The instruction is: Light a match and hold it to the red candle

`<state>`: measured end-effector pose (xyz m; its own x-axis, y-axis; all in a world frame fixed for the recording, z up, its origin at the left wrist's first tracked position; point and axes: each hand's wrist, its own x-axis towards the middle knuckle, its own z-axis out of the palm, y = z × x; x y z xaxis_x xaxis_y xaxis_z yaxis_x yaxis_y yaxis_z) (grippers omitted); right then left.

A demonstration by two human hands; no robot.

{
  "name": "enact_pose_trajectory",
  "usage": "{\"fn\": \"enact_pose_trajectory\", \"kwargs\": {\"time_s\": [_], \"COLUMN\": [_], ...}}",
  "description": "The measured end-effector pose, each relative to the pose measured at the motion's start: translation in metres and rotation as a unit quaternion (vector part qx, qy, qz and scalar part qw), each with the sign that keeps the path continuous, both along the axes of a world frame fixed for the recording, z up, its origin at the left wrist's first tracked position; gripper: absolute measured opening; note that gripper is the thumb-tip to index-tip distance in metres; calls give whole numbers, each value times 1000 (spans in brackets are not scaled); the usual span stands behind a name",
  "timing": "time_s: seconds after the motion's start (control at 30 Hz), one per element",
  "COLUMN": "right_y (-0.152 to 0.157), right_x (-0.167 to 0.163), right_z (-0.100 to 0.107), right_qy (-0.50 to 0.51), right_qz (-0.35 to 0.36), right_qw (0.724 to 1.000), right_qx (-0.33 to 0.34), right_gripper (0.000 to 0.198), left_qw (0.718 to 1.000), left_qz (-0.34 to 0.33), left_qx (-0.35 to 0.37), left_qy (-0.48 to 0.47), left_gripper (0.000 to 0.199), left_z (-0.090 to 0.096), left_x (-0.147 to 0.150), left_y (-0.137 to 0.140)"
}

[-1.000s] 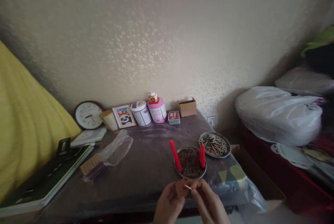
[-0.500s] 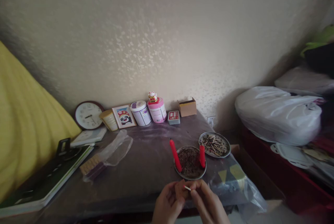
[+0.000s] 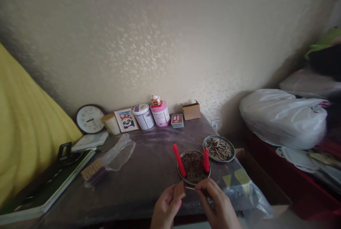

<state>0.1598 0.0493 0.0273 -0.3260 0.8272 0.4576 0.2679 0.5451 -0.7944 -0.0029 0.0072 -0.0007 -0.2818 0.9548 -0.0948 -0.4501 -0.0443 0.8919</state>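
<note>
My left hand (image 3: 165, 207) grips a small brown matchbox (image 3: 179, 190) at the table's front edge. My right hand (image 3: 218, 206) pinches a thin matchstick (image 3: 189, 187) whose tip touches the side of the box. Just beyond the hands a round metal dish (image 3: 194, 165) of dark burnt bits holds two red candles: a taller one (image 3: 178, 159) leaning left and a shorter one (image 3: 206, 160) on the right. No flame shows on either.
A second metal dish (image 3: 218, 148) of used matches sits to the right. A plastic bag (image 3: 112, 158) with matchboxes lies on the left, by a book (image 3: 45, 186). A clock (image 3: 90, 118), picture frame (image 3: 126, 119), tins and boxes line the wall. White sacks (image 3: 283, 117) fill the right.
My hands have risen slightly toward the candle dish. The matchbox is tilted more upright and the match now lies flat against its side.
</note>
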Motion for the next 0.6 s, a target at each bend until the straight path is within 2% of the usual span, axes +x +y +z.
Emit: {"fn": "enact_pose_trajectory", "kwargs": {"time_s": [0.17, 0.3, 0.6], "right_y": [-3, -3, 4], "right_x": [0, 1, 0], "right_z": [5, 8, -9], "right_qy": [10, 39, 147], "right_qz": [22, 23, -6], "right_qw": [1000, 998, 979], "right_qx": [3, -44, -139], "right_gripper": [12, 14, 19], "left_qw": [999, 996, 992], "left_qz": [-21, -37, -61], "left_qx": [-19, -36, -37], "left_qy": [34, 71, 108], "left_gripper": [51, 55, 60], "left_z": [-9, -17, -22], "left_x": [-5, -5, 0], "left_y": [1, 2, 5]}}
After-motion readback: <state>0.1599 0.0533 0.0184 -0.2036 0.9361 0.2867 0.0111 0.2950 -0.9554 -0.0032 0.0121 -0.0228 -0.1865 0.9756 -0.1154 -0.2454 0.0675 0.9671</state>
